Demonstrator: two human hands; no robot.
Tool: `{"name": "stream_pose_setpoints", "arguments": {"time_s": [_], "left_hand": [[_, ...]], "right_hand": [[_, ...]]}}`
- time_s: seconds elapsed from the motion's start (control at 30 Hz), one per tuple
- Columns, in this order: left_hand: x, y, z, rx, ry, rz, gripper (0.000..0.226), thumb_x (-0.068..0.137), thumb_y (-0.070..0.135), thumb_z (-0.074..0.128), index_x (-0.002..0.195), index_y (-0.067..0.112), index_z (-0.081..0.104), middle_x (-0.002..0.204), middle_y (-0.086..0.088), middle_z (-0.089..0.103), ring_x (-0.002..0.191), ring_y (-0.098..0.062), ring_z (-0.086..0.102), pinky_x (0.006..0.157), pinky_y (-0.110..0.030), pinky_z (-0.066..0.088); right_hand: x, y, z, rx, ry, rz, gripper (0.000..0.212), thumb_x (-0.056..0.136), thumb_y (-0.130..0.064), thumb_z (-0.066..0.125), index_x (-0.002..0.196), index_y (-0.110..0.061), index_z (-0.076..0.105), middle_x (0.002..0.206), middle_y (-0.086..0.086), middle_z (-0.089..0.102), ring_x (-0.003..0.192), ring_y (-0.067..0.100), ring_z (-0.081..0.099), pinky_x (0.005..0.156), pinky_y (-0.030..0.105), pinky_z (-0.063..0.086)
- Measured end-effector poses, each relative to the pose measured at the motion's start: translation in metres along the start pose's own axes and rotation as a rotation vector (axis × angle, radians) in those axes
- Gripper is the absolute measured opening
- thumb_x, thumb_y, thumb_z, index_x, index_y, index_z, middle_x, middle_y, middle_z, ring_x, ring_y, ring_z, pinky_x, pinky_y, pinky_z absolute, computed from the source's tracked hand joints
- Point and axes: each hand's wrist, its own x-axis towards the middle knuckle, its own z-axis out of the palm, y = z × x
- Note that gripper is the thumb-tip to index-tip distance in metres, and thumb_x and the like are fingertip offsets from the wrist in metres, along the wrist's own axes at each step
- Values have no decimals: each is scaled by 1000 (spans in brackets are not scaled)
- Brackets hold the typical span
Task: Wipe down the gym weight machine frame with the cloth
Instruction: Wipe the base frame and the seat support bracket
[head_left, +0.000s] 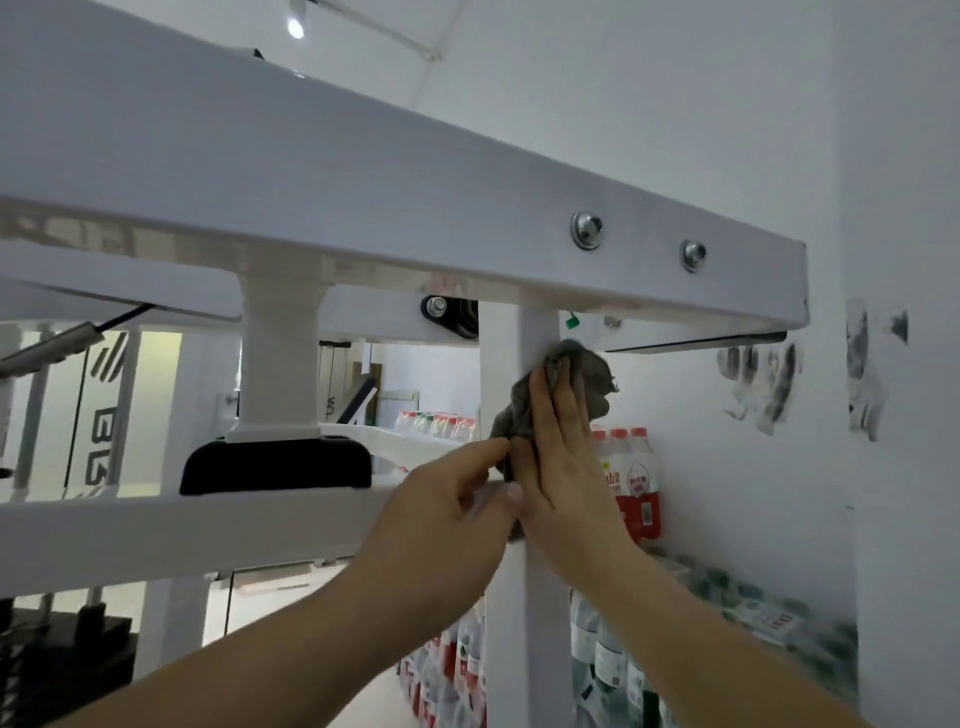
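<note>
Pressing cloth (589, 371) against upright frame post (540, 330)

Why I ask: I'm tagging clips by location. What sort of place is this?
Most likely a gym, perhaps a storage corner: a white weight machine frame, a black weight stack lower left, and packs of bottled water stacked by the wall.

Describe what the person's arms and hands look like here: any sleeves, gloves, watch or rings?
The left hand and right hand are both bare: no gloves, and no rings on the fingers in view. The left forearm and right forearm are uncovered down to the frame's edge, with no sleeve cuff, watch or bracelet at either wrist. The visible nails are short and unpainted.
</note>
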Motion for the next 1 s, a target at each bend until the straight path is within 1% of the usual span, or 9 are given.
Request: {"name": "stream_pose_setpoints", "arguments": {"time_s": [0.1, 0.23, 0.33, 0.4, 0.53, 0.63, 0.77, 0.9, 1.0], "left_hand": [[-22, -14, 7, -84, 8, 12, 38, 104, 24, 53, 138, 39, 59, 125, 30, 65, 117, 13, 57, 102, -10, 45], [-44, -52, 16, -30, 26, -90, 36, 101, 12, 54, 124, 37, 67, 115, 27, 69, 108, 10, 61, 93, -10, 50], [-52, -79, 24, -23, 22, -185, 39, 100, 10, 51, 128, 35, 63, 119, 25, 66, 110, 6, 60, 87, -4, 48], [-59, -95, 31, -32, 19, -211, 43, 99, 5, 49, 131, 32, 62, 119, 22, 66, 111, 1, 62, 94, -11, 49], [-84, -136, 51, -95, -36, -365, 46, 98, -4, 44, 133, 23, 60, 118, 11, 67, 107, -4, 64, 73, -3, 49], [-111, -169, 72, -81, -75, -415, 43, 101, 4, 47, 136, 27, 57, 124, 12, 66, 116, -4, 60, 87, -8, 43], [-151, -212, 100, -38, -123, -475, 32, 104, 15, 48, 117, 41, 60, 120, 16, 65, 113, -5, 59, 95, -17, 40], [-205, -255, 126, -45, -192, -602, 37, 106, 21, 43, 142, 26, 53, 136, 14, 59, 120, -2, 55, 105, -19, 40], [-249, -286, 140, -89, -304, -680, 30, 108, 34, 41, 136, 35, 51, 129, 22, 52, 115, 8, 49, 102, -19, 32]], "right_hand": [[-54, 1, 8, 32, -30, 37, 62, 107, -38, 31, 162, -29, 2, 170, -13, -14, 157, 10, -9, 128, 46, 11], [-56, -3, 6, -34, -52, 74, 68, 106, -40, 33, 163, -25, -1, 167, -15, -26, 155, 9, -20, 129, 47, 4], [-19, -7, 5, -121, 38, 28, 71, 106, -34, 37, 163, -9, 3, 170, 1, -21, 156, 21, -19, 128, 52, -3], [-25, -4, 15, -121, 123, 22, 68, 105, -29, 40, 162, -4, 12, 171, 12, -6, 158, 28, -8, 127, 54, 2], [-102, 1, 47, -255, 137, 64, 65, 106, -26, 39, 162, -4, 13, 170, 19, 2, 158, 34, 0, 126, 55, 12], [-171, 7, 64, -218, 77, 119, 68, 107, -26, 41, 162, -4, 6, 170, 18, -2, 158, 33, -1, 126, 54, 16], [-263, 10, 88, -161, 32, 260, 69, 108, -39, 30, 163, -10, 0, 171, 13, -7, 159, 26, -3, 129, 42, 11], [-359, 10, 116, -102, -29, 420, 72, 106, -55, 19, 161, -27, -18, 171, 11, -12, 158, 29, 2, 125, 48, 19], [-423, 12, 132, -105, -68, 531, 76, 103, -54, 24, 156, -35, -27, 170, 10, -9, 156, 30, 9, 120, 41, 21]]}}
